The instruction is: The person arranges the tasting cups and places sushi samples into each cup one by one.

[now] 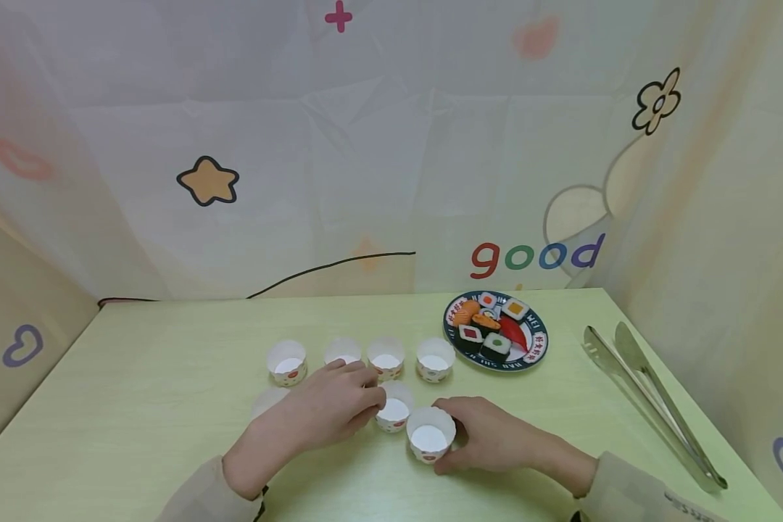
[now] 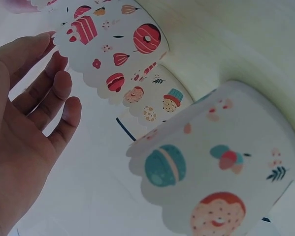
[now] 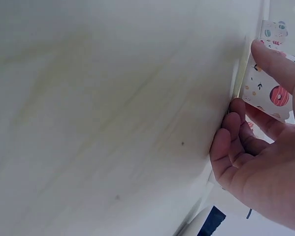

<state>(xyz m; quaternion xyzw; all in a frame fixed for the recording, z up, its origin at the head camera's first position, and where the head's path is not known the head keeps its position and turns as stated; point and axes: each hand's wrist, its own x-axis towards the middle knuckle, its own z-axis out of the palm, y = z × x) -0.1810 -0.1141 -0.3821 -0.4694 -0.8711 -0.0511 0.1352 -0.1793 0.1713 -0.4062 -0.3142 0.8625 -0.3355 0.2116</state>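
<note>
In the head view my right hand point(image 1: 486, 435) holds a white paper baking cup point(image 1: 428, 444) from its right side, thumb and index finger around its wall. The right wrist view shows the thumb point(image 3: 273, 61) along the donut-printed wall, close over the table, the other fingers curled below. Just to the left, my left hand point(image 1: 333, 402) pinches the rim of another baking cup point(image 1: 394, 411) with thumb and index finger. That cup's wall point(image 2: 105, 49) carries cake and donut prints in the left wrist view, where the remaining fingers bend loosely beneath the rim.
Behind the hands stands a row of baking cups point(image 1: 287, 362), and another cup point(image 1: 269, 400) is partly hidden by the left forearm. A patterned plate point(image 1: 531, 354) of sushi pieces sits at the back right. Metal tongs point(image 1: 659, 406) lie along the table's right side.
</note>
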